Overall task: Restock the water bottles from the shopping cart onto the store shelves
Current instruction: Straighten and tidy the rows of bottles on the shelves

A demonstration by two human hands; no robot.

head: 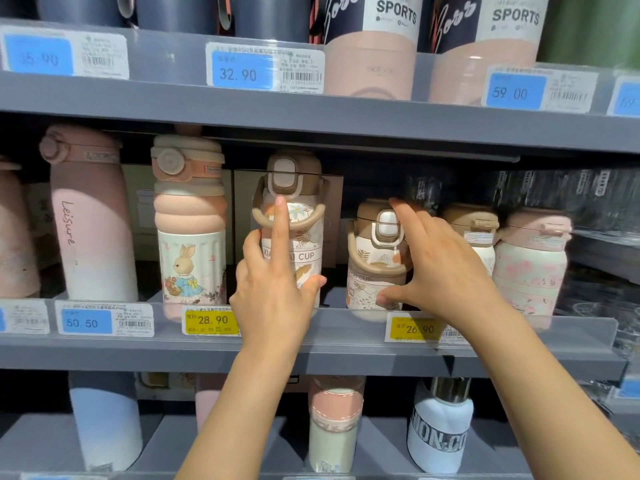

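Observation:
A tall brown-lidded bottle with leaf print and "CUP" lettering stands on the middle shelf. My left hand grips its lower body, thumb on the right side, index finger stretched up along its front to the handle. A shorter bottle of the same pattern stands just to its right. My right hand spreads around that shorter bottle, fingers over its lid's right side and thumb low at its base.
On the same shelf stand a rabbit-print bottle and a pink "Leisure" bottle at left, and a floral pink bottle at right. A clear plastic rail with price tags fronts the shelf. More bottles fill the shelves above and below.

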